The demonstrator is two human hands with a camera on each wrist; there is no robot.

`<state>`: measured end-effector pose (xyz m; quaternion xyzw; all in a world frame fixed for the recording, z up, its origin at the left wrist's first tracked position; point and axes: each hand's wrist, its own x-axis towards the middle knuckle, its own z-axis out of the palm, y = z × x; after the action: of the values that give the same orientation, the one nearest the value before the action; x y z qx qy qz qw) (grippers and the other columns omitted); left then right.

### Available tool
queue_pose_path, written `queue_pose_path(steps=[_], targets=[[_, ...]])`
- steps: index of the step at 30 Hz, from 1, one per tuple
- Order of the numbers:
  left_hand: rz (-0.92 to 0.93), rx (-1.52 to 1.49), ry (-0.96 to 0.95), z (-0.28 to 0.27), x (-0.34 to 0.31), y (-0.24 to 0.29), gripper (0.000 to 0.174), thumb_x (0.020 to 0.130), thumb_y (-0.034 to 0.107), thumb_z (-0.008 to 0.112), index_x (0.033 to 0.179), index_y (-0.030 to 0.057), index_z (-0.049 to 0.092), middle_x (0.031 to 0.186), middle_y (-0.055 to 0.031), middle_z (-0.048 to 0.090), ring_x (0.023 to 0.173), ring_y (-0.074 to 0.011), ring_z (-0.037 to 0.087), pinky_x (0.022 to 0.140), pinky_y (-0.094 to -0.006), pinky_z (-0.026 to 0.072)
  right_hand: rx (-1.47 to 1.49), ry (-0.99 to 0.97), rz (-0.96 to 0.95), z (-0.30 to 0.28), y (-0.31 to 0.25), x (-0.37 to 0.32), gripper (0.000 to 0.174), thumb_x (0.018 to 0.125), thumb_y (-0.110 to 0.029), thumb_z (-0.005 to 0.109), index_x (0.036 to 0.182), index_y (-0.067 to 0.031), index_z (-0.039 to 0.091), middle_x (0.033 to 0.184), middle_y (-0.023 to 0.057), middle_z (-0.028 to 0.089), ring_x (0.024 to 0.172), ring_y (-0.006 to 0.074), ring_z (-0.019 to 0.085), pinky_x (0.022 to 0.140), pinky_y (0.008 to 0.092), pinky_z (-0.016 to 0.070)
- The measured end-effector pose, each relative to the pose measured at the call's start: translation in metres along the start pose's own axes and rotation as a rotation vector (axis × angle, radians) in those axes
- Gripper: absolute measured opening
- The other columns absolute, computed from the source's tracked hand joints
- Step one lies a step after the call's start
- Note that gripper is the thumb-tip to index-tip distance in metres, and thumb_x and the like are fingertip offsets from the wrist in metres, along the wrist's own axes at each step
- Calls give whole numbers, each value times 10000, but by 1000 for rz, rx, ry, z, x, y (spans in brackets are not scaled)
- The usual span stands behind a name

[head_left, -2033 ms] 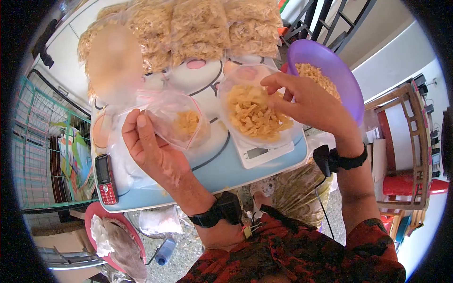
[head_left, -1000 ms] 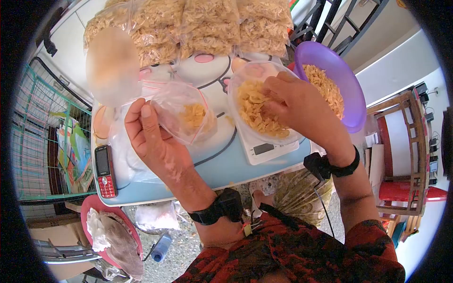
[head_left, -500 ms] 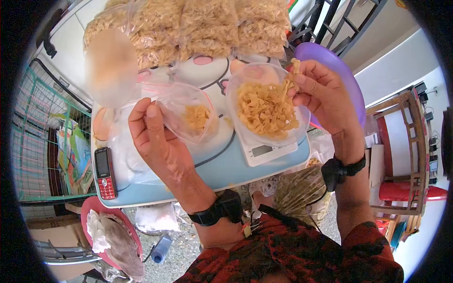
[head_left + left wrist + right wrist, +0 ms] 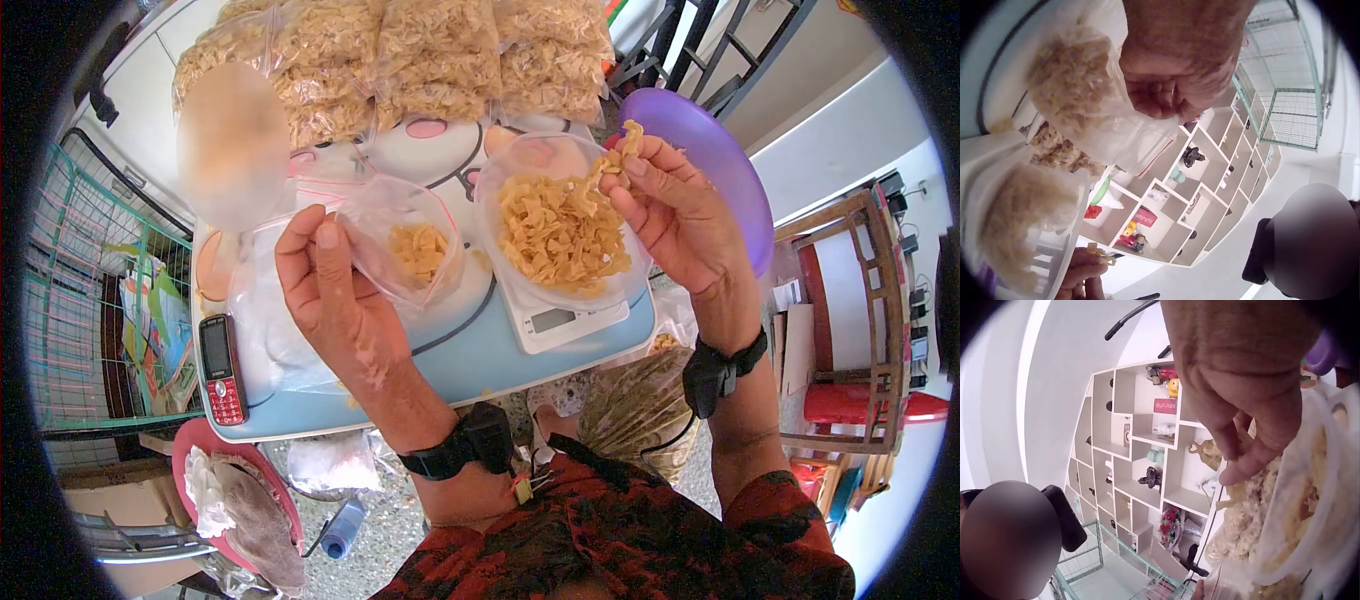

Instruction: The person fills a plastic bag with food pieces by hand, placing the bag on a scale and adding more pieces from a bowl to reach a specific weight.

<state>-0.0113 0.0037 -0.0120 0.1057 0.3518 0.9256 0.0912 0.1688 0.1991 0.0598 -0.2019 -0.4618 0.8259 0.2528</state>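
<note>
My left hand [image 4: 335, 295] grips the edge of a clear zip bag [image 4: 370, 235], its mouth turned toward the right. A small heap of yellowish dried flakes [image 4: 418, 250] lies inside it. Over the right rim of a translucent bowl [image 4: 490, 165], my right hand [image 4: 685, 205] pinches a few curled dried flakes [image 4: 1207, 453] between thumb and fingers. More of the same flakes [image 4: 560, 235] fill that bowl, which stands on a white kitchen scale [image 4: 575, 325]. In the left wrist view the bag [image 4: 1141, 147] hangs from the left fingers.
Stacked bags of dried flakes [image 4: 435, 60] line the table's far side. A purple bowl [image 4: 735, 185] stands right, partly behind my right hand. A red keypad phone [image 4: 222, 370] lies at the table's left corner, beside a green wire cage [image 4: 115, 300].
My right hand reached into the bowl of flakes, then rose toward its right rim with several flakes pinched. My left hand stays on the bag, nearly still.
</note>
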Motion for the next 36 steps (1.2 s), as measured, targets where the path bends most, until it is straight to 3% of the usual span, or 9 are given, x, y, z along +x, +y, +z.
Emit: queue_pose_path(steps=[11, 17, 24, 28, 30, 33, 36], targets=[[-6, 18, -18, 2, -1, 0, 208, 906, 80, 632, 1096, 27, 568, 970, -24, 620, 878, -76, 587, 778, -205, 492, -11, -2, -26, 6, 1, -2, 139, 914, -19, 573, 1052, -28, 590, 1008, 115, 652, 950, 237, 670, 846, 292, 575], [-2, 11, -60, 1, -1, -2, 208, 910, 83, 621, 1106, 32, 575, 989, -36, 623, 901, -102, 596, 802, -226, 508, -172, -70, -166, 39, -2, -10, 142, 909, -24, 585, 1051, -14, 586, 990, 102, 651, 922, 222, 672, 810, 290, 581], [-11, 25, -113, 1, -1, -4, 207, 915, 86, 609, 1111, 31, 570, 1036, -59, 619, 921, -135, 605, 820, -256, 520, -548, -192, -397, 100, 15, -10, 149, 916, 8, 559, 1065, 21, 567, 1005, 108, 635, 915, 170, 659, 786, 266, 570], [-67, -36, -71, 7, -2, -3, 211, 906, 51, 623, 1108, 34, 564, 948, -12, 603, 845, -73, 579, 740, -214, 498, -965, -241, -565, 115, 40, 2, 141, 881, 1, 592, 1022, -7, 590, 910, 75, 617, 859, 154, 648, 739, 269, 542], [-69, -48, -65, 6, -1, -4, 207, 906, 55, 625, 1103, 34, 566, 928, -6, 599, 817, -67, 570, 711, -208, 492, -1173, -293, -648, 119, 45, 6, 123, 859, -9, 599, 980, -24, 599, 858, 80, 601, 793, 178, 646, 686, 289, 523], [-65, -19, -112, 0, -1, 0, 216, 917, 69, 598, 1122, 24, 549, 1000, -53, 611, 861, -124, 596, 755, -257, 521, -1333, -321, -742, 117, 55, 11, 102, 821, -44, 604, 922, -38, 595, 818, 111, 565, 728, 269, 605, 647, 354, 480], [-50, -17, -90, 2, -1, 1, 220, 912, 68, 606, 1122, 32, 552, 954, -38, 610, 821, -101, 590, 681, -237, 516, -1421, -332, -673, 117, 56, 10, 78, 820, -72, 590, 890, -38, 587, 830, 140, 573, 750, 342, 573, 667, 404, 461]])
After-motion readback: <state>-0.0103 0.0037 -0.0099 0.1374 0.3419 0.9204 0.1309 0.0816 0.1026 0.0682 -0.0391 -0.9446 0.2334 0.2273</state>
